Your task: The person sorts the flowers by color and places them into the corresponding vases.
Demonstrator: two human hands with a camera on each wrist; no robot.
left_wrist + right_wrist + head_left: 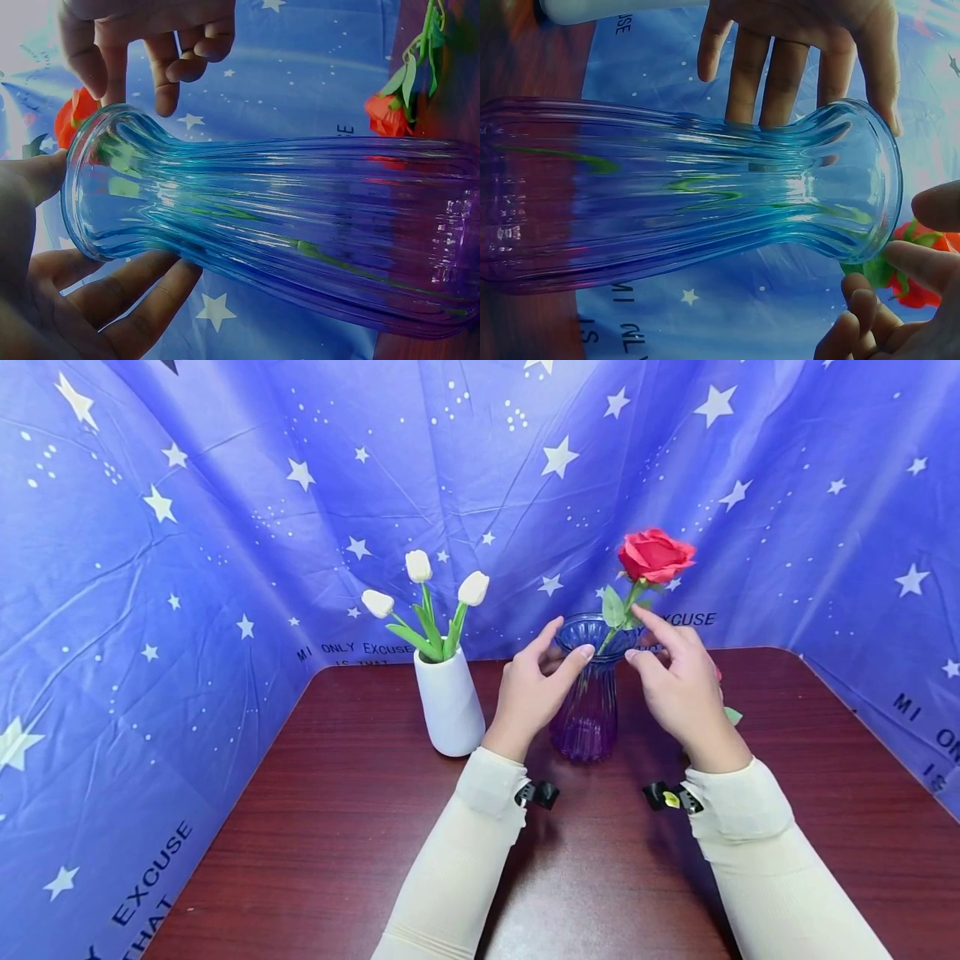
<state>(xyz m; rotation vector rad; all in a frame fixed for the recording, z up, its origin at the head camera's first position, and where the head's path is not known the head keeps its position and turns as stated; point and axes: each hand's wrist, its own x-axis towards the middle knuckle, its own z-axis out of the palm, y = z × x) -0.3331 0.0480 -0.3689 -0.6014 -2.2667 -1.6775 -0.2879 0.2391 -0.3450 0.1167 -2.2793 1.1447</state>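
A ribbed glass vase [585, 727], blue at the top and purple at the base, stands upright on the table. Inside it is the green stem of a red rose [656, 558], whose bloom leans right above the rim. My left hand [534, 693] holds the vase by its flared top, thumb at the rim and fingers along the neck in the left wrist view. Beside the rim on the other side is my right hand [681, 685]. Its index finger touches the rose just under the bloom, while the thumb stays apart from the index finger near the rim.
To the left stands a white vase [450, 706] with three white tulips [427, 597]. Another red rose [390, 114] lies on the dark red wooden table [337, 827], mostly hidden behind my right hand in the head view. A blue star-printed cloth [465, 485] hangs around the table.
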